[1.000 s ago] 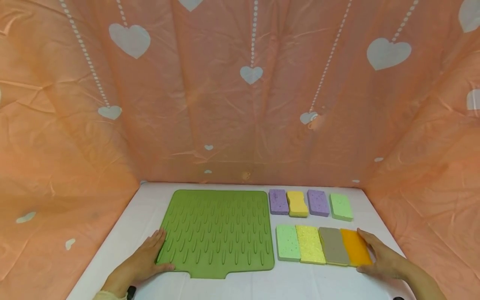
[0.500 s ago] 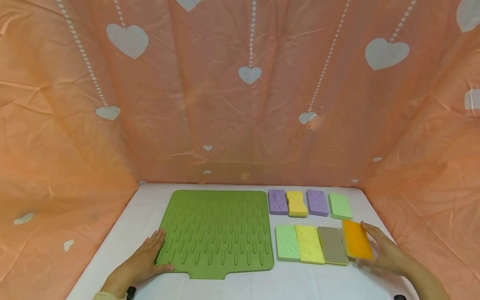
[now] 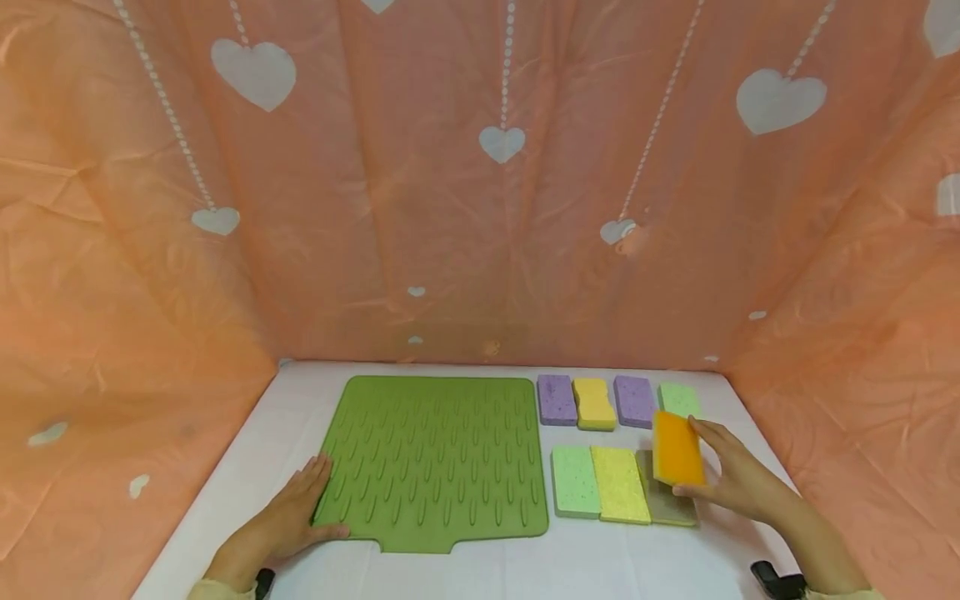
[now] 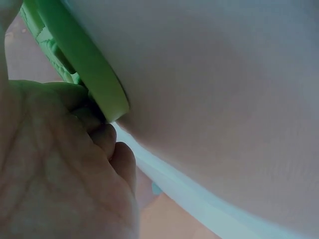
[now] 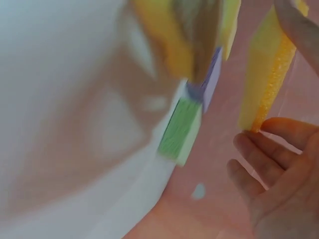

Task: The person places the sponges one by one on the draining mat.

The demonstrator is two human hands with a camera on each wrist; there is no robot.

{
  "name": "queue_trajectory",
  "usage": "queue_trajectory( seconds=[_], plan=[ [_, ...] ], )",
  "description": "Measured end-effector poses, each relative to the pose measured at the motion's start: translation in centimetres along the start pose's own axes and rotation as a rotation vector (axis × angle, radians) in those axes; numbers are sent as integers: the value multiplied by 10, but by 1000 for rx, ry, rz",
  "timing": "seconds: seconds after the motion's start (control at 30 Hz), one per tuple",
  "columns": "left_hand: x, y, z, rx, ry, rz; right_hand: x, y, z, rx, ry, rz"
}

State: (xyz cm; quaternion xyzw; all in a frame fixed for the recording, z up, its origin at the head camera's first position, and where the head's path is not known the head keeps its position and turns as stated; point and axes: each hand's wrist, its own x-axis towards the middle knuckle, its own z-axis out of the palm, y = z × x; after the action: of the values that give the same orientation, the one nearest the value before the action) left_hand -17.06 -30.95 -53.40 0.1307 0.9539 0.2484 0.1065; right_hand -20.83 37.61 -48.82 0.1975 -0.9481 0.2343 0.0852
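Note:
An orange-topped sponge (image 3: 678,448) is lifted above the table, pinched between the thumb and fingertips of my right hand (image 3: 731,477). In the right wrist view the sponge (image 5: 266,69) shows its edge, with a pale yellow layer beside the orange one. It hangs over a grey-topped sponge (image 3: 667,504), partly hiding it. My left hand (image 3: 281,512) rests at the lower left corner of a green ridged mat (image 3: 435,467), thumb by the front edge and fingers along the left edge. The left wrist view shows fingers touching the mat's rim (image 4: 102,84).
Left of the grey sponge lie a green sponge (image 3: 576,482) and a speckled yellow sponge (image 3: 619,485). Behind are two purple sponges (image 3: 557,400), a notched yellow sponge (image 3: 594,403) and another green sponge (image 3: 678,398). An orange curtain (image 3: 450,208) surrounds the white table (image 3: 525,575).
My right hand has raised the orange sponge from the right end of the front row and carried it left, over the grey sponge. The left hand has stayed by the mat.

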Motion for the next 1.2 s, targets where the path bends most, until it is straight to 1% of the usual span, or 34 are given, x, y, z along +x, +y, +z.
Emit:
queue_trajectory(
  seconds=[0.1,0.23,0.43,0.57,0.67,0.77,0.8,0.9,1.0,1.03,1.1,1.13,1.2],
  plan=[
    [2,1,-1,-9,4,8,17,-11,1,6,-22,11],
    [1,0,2,-27,7,4,33,-23,6,11,-47,28],
    [3,-1,4,37,21,16,55,-41,16,-2,-78,69],
    [2,1,2,62,23,15,71,-49,24,2,-77,35],
    [0,0,2,53,24,10,82,-54,30,14,-69,1],
    [-1,-3,2,42,29,20,90,-60,37,17,-69,-5],
    [-1,-3,2,21,26,21,93,-62,39,17,-69,-10],
    [-1,-5,2,34,32,32,101,-69,45,16,-68,-18],
    [0,-4,1,32,31,23,110,-76,49,10,-67,-33],
    [0,-5,1,56,41,29,112,-79,51,10,-69,-32],
    [1,-5,1,63,50,39,117,-84,53,6,-72,-40],
    [1,-5,1,47,50,46,120,-86,54,4,-72,-47],
    [2,-5,1,58,64,66,124,-90,57,12,-73,-61]
  ],
)
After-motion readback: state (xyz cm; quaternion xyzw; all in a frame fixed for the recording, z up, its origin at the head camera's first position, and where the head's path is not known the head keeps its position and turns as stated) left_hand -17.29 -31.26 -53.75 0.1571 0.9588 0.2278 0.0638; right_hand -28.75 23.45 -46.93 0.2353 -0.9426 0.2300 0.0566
